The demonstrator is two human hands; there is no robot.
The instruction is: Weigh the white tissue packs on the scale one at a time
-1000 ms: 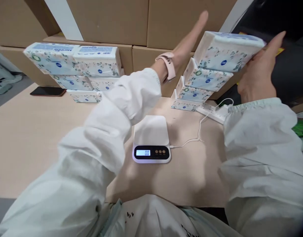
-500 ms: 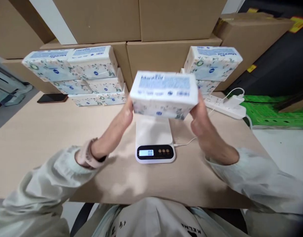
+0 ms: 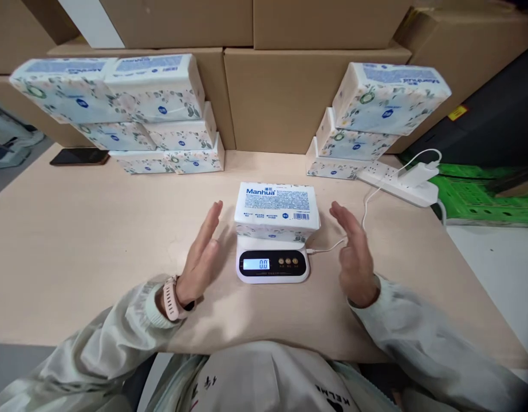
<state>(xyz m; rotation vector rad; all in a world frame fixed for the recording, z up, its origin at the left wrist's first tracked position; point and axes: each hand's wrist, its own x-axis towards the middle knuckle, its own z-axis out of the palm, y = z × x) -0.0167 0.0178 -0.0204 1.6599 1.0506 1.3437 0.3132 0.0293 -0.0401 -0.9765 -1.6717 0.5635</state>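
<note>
- A Manhua tissue pack (image 3: 276,209) lay flat on the platform of a small digital kitchen scale (image 3: 272,266) near the middle of the table (image 3: 75,240), its label side up.
- The left hand (image 3: 201,257) stood open at the pack's 9 o'clock, palm facing it, fingers straight — apart from the pack and holding nothing.
- The right hand (image 3: 354,257) stood likewise at the pack's 3 o'clock, released, just beside the scale's white cable (image 3: 333,247).
- The display read what looked like 0.0, though the digits were small, so no settled weight showed.
- Judged from this layout, the placing was done; reading the figure and lifting the pack off looked to be left.
- At 10 o'clock from the scale stood a left stack of tissue packs (image 3: 130,109), three layers high and two wide; at 2 o'clock a right stack of tissue packs (image 3: 367,120) held three — which pile counted as finished could not be told.
- Cardboard boxes (image 3: 285,97) lined the far edge, a dark phone (image 3: 78,157) lay at the far left, a power strip (image 3: 397,186) at the right.
</note>
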